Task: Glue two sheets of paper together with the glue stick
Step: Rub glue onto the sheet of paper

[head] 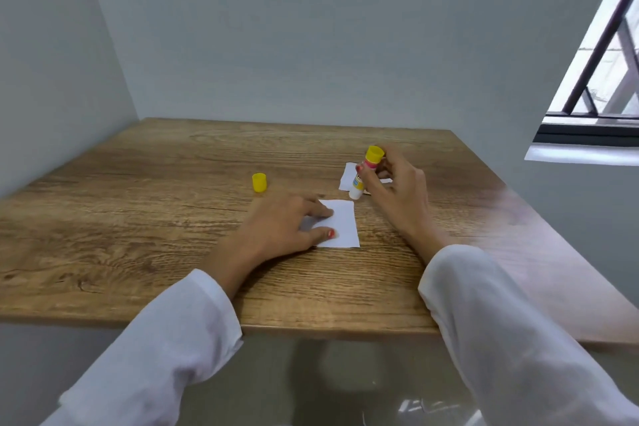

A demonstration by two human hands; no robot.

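At frame centre the left hand (276, 228) lies spread, pinning a paper (340, 225) to the table (138, 201). The right hand (394, 190) pinches the uncapped glue stick (363, 173), tip down, above the second paper (347, 176) (cap (259, 182) stands left). Paper is light and slides easily, so hold it flat; grip the rigid stick mid-barrel.

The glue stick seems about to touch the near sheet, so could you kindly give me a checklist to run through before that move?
1. Cap off: yellow cap stands on the table. Ok.
2. Near sheet pinned flat by left hand. Ok.
3. Right hand grip on glue stick firm. Ok.
4. White tip points down. Ok.
5. Glue extended enough: cannot tell.
6. Second sheet within reach, behind the stick. Ok.
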